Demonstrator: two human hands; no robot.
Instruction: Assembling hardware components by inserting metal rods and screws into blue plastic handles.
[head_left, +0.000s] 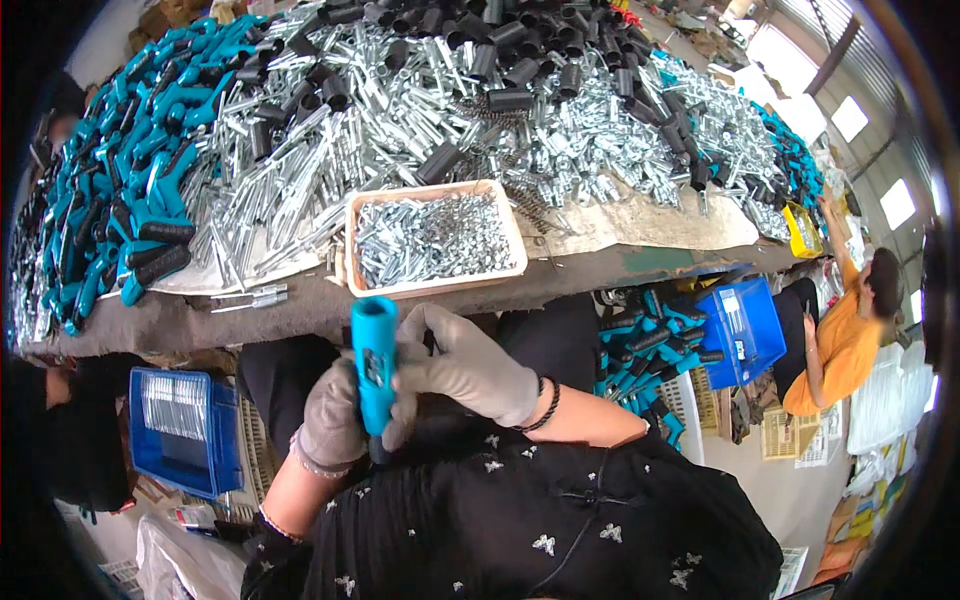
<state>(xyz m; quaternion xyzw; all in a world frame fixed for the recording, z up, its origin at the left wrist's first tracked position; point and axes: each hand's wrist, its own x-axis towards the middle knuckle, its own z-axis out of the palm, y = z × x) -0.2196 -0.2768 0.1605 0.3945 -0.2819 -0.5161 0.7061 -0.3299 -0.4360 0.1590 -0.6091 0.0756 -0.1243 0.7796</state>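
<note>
In front of my lap I hold a teal plastic tool handle (375, 350) upright, its round open end at the top and a dark part at the bottom. My left hand (332, 415), in a grey glove, is closed around it from the left. My right hand (465, 372), also gloved, has its fingers curled against the right side of the handle. Whether a small part sits between the right fingertips is hidden. Just beyond my hands, a pale tray (352, 262) of small metal pins and fittings stands at the table's near edge.
Teal handles with black grips (150, 200) are heaped on the left of the table. Metal rods (310, 150), black sleeves (520, 72) and springs lie beyond the tray. Blue crates (175, 470) stand low on both sides. A person in orange (845, 350) works at the right.
</note>
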